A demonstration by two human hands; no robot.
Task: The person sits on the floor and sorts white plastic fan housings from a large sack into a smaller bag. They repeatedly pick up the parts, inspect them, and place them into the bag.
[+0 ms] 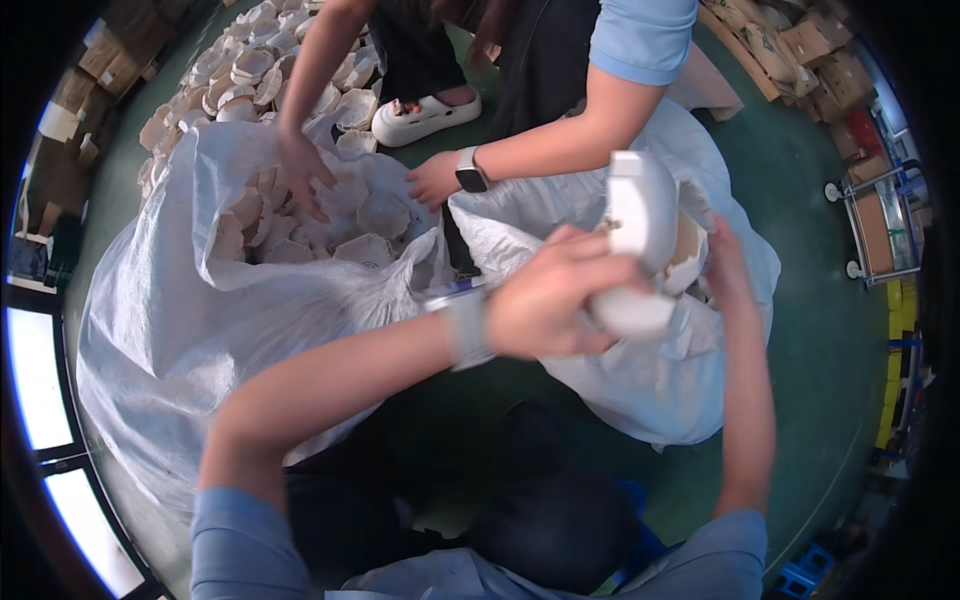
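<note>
My left hand (564,296) grips a small group of white molded plastic shells (645,206), blurred by motion, above the mouth of the right white woven sack (645,390). At that sack's far-right rim, my right hand (726,262) holds the edge, its fingertips partly blurred. A beige-inside shell (686,251) shows just behind the held ones; whether it is held too, I cannot tell. On the left stands a larger white woven sack (225,330), its mouth spread around several off-white shells (364,251).
A co-worker's hand (307,176) reaches over the left sack; the other hand (435,178), below a wristwatch (471,176), is between the sacks. Loose shells (251,67) are heaped on the green floor (810,360). A trolley (874,225) and cardboard boxes (844,79) stand right.
</note>
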